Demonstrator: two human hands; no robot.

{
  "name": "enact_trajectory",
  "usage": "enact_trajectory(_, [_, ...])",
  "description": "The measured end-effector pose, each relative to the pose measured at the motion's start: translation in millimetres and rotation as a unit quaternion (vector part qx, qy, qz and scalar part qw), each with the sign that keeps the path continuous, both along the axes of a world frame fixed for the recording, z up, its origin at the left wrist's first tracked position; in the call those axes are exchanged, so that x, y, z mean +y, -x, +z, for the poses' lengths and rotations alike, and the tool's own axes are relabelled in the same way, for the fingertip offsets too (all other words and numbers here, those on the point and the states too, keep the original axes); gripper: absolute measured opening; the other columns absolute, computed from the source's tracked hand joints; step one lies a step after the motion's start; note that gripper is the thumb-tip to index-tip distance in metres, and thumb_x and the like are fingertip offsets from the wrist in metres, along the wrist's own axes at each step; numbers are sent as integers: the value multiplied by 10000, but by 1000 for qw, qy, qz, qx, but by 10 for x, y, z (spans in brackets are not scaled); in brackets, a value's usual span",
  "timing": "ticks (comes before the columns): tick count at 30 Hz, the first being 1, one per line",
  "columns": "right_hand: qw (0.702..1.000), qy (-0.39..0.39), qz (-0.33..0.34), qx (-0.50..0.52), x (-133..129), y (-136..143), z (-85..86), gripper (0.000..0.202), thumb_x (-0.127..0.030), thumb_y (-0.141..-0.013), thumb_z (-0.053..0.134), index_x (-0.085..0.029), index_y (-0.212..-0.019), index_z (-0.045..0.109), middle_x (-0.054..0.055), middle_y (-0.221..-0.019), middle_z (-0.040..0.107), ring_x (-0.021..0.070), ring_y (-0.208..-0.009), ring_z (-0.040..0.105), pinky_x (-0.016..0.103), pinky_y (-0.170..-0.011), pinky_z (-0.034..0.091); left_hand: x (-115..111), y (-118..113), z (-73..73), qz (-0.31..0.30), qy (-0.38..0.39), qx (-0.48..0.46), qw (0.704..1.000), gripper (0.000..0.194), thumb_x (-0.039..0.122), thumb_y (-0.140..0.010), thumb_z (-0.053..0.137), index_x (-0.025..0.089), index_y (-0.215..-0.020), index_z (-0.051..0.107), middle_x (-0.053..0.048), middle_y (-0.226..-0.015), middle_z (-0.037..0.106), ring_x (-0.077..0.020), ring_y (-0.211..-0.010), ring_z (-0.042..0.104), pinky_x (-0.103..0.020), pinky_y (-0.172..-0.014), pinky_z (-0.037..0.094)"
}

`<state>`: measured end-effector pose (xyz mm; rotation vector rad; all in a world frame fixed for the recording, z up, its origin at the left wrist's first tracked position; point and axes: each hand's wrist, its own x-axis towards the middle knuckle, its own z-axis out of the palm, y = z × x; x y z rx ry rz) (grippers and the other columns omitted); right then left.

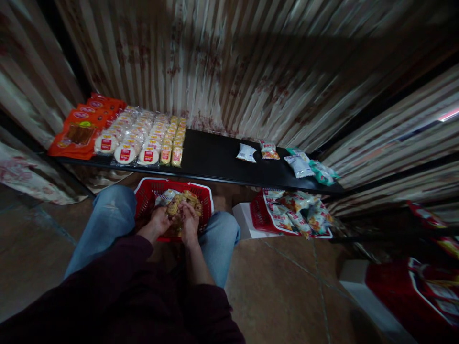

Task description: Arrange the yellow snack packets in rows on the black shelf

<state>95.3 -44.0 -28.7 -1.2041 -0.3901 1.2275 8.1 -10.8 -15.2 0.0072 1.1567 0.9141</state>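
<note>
A red shopping basket (209, 192) with a white rim stands between my knees, under the shelf's front edge. Inside it lie yellowish wrapped snacks (193, 199) and a white-and-blue packet (166, 196). My left hand (159, 221) is closed on the near side of a yellow-brown wrapped snack (174, 205), just above the basket's contents. Close beside it, my right hand (189, 220) has its fingers bent together against the same bunch of wrapped snacks. Exactly what lies under the right fingertips is partly hidden.
On the black shelf (211, 157), orange bags (77, 131), rows of round white crackers (125, 152) and narrow yellow packs (177, 155) stand left; several small bags (299, 166) lie right. Another red basket (260, 212) holds snack bags. Striped curtains (215, 71) hang behind.
</note>
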Motion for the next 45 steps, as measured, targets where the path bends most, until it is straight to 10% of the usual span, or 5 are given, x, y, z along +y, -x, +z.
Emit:
enact_trajectory(12, [977, 16, 48, -205, -39, -47, -74, 233, -371, -734, 599, -246, -889, 720, 16, -951, 720, 202, -940, 645, 311, -881, 484, -59, -66, -195, 47, -15, 83, 995, 194, 33, -792, 484, 169, -718, 602, 11, -582, 631, -89, -492, 583, -189, -528, 432])
enact_trajectory(28, [946, 56, 71, -311, -53, -76, -175, 318, -457, -770, 546, -210, -881, 712, 71, -886, 727, 232, -857, 665, 323, -816, 484, -135, -62, -248, -50, -96, 186, 977, 235, 233, -709, 657, 200, -940, 630, -51, -893, 703, -187, -818, 659, -294, -700, 493])
enact_trajectory(40, [976, 59, 60, -202, -76, -102, -124, 448, -523, -718, 599, -159, -955, 711, 114, -1004, 724, 262, -988, 660, 328, -892, 484, -191, -141, -204, -170, -329, 430, 824, 260, 186, -689, 572, 214, -938, 639, -106, -1125, 651, -231, -1121, 573, -358, -1028, 382])
enact_trajectory(45, [969, 103, 2, -223, -25, -194, -204, 503, -550, -668, 605, -176, -987, 713, 129, -1114, 693, 296, -1134, 602, 357, -957, 467, -176, -195, -215, -205, -352, 398, 822, 355, 193, -696, 520, 211, -1027, 648, -114, -1198, 632, -227, -1167, 559, -356, -1068, 353])
